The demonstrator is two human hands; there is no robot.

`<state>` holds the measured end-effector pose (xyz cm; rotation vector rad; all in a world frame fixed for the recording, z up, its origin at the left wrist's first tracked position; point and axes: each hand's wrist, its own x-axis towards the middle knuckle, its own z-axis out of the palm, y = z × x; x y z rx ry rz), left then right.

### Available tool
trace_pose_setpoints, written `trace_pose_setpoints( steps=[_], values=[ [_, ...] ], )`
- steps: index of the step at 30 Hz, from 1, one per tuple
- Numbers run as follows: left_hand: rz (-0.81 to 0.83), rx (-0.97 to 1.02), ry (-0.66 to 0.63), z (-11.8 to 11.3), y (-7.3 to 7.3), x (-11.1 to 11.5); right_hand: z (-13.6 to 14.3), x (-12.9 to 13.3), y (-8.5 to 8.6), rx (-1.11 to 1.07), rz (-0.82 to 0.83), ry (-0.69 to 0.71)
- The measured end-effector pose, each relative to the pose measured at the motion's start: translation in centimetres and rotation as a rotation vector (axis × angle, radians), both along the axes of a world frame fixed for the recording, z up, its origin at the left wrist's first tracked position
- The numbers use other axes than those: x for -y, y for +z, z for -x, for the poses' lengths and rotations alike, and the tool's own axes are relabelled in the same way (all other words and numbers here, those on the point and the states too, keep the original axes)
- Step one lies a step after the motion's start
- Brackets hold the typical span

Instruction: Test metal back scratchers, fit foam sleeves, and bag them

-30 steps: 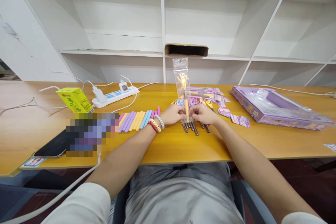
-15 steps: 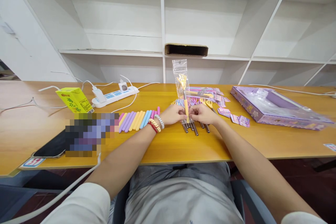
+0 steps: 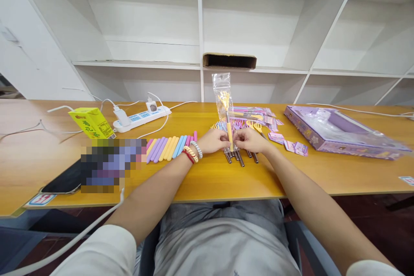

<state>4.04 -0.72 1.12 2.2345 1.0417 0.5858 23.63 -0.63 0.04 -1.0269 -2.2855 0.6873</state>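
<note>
A yellow back scratcher (image 3: 229, 131) stands nearly upright inside a clear plastic bag (image 3: 221, 81), its hand-shaped head near the top. My left hand (image 3: 214, 140) pinches the lower left edge of the bag. On the opposite edge, the fingers of my right hand (image 3: 249, 140) are closed in a pinch too. Beneath and behind my hands lie several back scratcher heads with metal rods (image 3: 239, 159), in blue, purple, pink and yellow. Left of my left wrist is a row of coloured handles (image 3: 164, 148). Bagged back scratchers (image 3: 250, 115) are piled behind.
Small printed cards (image 3: 296, 148) lie right of my right hand, before a purple box (image 3: 343, 146) holding clear bags. At left are a yellow carton (image 3: 92, 123), a power strip (image 3: 142, 119) with cables and a phone (image 3: 63, 179). White shelving (image 3: 142, 66) bounds the back.
</note>
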Motion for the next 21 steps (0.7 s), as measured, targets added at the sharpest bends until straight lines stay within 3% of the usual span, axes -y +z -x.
trace_pose_setpoints(
  steps=[21],
  values=[
    [0.058, 0.047, -0.02, -0.03, -0.03, 0.04, 0.0, 0.15, 0.33, 0.027, -0.031, -0.011]
  ],
)
